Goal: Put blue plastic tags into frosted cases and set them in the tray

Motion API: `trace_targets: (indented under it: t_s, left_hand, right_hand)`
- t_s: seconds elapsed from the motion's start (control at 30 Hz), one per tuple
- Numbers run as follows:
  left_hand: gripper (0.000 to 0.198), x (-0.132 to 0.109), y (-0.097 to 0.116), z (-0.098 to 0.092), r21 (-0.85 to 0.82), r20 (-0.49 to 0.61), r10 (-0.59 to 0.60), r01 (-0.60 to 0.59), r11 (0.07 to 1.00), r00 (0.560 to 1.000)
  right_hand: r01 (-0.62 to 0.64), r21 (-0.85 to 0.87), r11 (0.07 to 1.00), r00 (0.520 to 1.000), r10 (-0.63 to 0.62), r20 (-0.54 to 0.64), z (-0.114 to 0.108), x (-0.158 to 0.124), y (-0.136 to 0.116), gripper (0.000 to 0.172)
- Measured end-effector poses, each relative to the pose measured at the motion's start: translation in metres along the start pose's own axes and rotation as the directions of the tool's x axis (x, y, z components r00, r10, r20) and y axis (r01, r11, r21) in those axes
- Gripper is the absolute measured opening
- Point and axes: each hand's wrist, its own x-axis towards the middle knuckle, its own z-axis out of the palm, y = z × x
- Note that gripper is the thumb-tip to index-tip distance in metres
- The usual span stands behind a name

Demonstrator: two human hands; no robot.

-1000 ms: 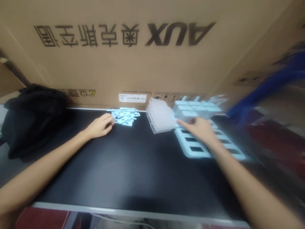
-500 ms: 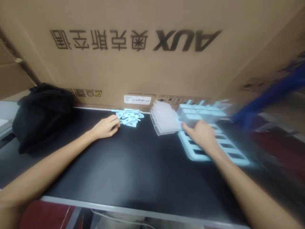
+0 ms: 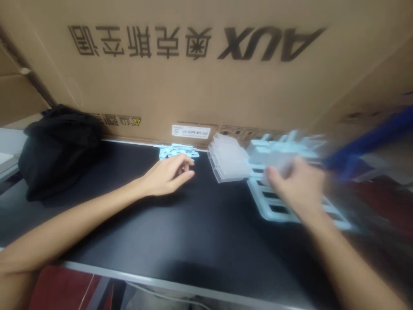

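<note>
At the far left a black bag (image 3: 58,150) sits slumped on the dark worktop (image 3: 180,241), against the big cardboard box (image 3: 193,82) that walls off the back; the box carries upside-down print and a small white label (image 3: 191,131) low on its face. Just right of the middle of that back edge lies a pile of small pale blue pieces (image 3: 177,150), loose and flat on the worktop, in no container. The left hand (image 3: 167,176) rests palm down directly in front of the pile, its fingertips at the pile's near edge; the fingers are loosely curled and the thumb lies close to the forefinger, a narrow pose, and I cannot tell whether a piece is pinched there. Next comes a stack of clear trays (image 3: 229,161), shallow and frosted, set at a slant; what they hold cannot be made out. Touching the stack's right side is a pale blue slotted tray (image 3: 274,211): its near slots show dark, while its far rows carry pale blocks with tabs standing up. The right hand (image 3: 298,187) hovers over the middle of this tray, badly blurred, fingers bent toward a whitish smear at the far rows; whether it grips anything cannot be told. A blurred blue bar (image 3: 371,140) slants up at the far right.
</note>
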Motion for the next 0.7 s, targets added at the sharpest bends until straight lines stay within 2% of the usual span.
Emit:
trace_targets:
  t_s: [0.07,0.17,0.23,0.27,0.33,0.4,0.53,0.6,0.7]
  left_hand:
    - [0.03,0.014,0.022,0.003,-0.157,0.011,-0.021,0.023,0.987,1.0]
    - [0.033,0.027,0.045,0.007,-0.307,0.019,0.0,0.006,0.952,1.0]
    - [0.027,0.03,0.049,0.008,-0.332,0.028,0.012,-0.002,0.943,1.0]
    - [0.026,0.031,0.046,0.008,-0.336,0.032,0.009,0.003,0.942,0.999]
    - [0.027,0.032,0.031,0.006,-0.366,0.012,-0.035,0.037,0.93,0.999]
    - [0.031,0.034,0.003,0.004,-0.419,-0.066,-0.138,0.098,0.903,0.988]
    - [0.027,0.037,-0.061,-0.001,-0.365,-0.262,-0.364,0.257,0.895,0.894]
    - [0.026,0.035,-0.085,-0.002,-0.28,-0.281,-0.412,0.337,0.899,0.867]
    - [0.038,0.03,-0.103,-0.004,-0.095,-0.231,-0.403,0.392,0.915,0.885]
  right_hand:
    - [0.201,0.03,0.979,0.978,-0.202,0.057,0.0,-0.021,-0.022,0.039]
    - [0.496,0.135,0.858,0.858,-0.508,0.074,0.008,-0.053,-0.056,0.039]
    - [0.604,0.185,0.775,0.781,-0.622,0.054,0.013,-0.068,-0.07,0.035]
    - [0.631,0.197,0.751,0.758,-0.65,0.049,0.015,-0.072,-0.074,0.033]
    - [0.64,0.203,0.741,0.747,-0.662,0.061,0.017,-0.075,-0.077,0.031]
    - [0.615,0.197,0.763,0.763,-0.639,0.097,0.017,-0.074,-0.075,0.03]
    - [0.572,0.183,0.8,0.778,-0.599,0.191,0.016,-0.072,-0.075,0.031]
    - [0.567,0.171,0.806,0.77,-0.592,0.237,0.016,-0.073,-0.078,0.031]
    - [0.567,0.153,0.81,0.755,-0.584,0.297,0.015,-0.074,-0.081,0.031]
